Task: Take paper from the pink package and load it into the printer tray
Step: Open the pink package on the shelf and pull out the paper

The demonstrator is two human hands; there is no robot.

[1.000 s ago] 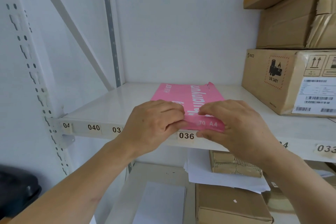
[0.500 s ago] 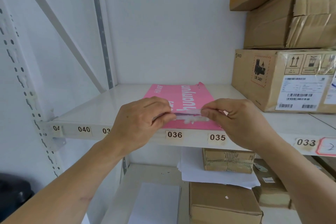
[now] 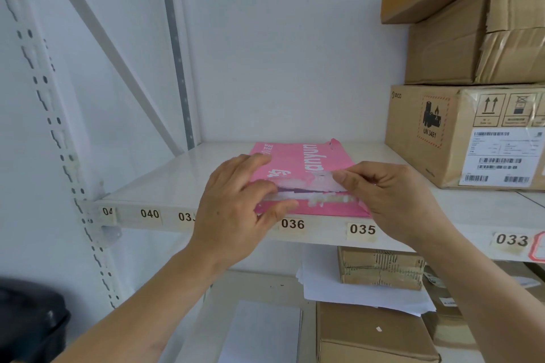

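The pink package (image 3: 298, 169) lies flat at the front edge of a white shelf (image 3: 165, 183), just above the label 036 (image 3: 292, 224). The left hand (image 3: 236, 215) presses on the package's near left corner, fingers spread and thumb at the front edge; whether its grip holds anything cannot be told. The right hand (image 3: 392, 197) pinches the torn wrapper flap (image 3: 321, 183) and holds it up off the package, with white paper (image 3: 298, 195) showing in the gap. Right of the package, apart from it, stands a stack of cardboard boxes (image 3: 466, 135). Below the package, on the lower shelf, lie loose white sheets (image 3: 339, 295) and more boxes
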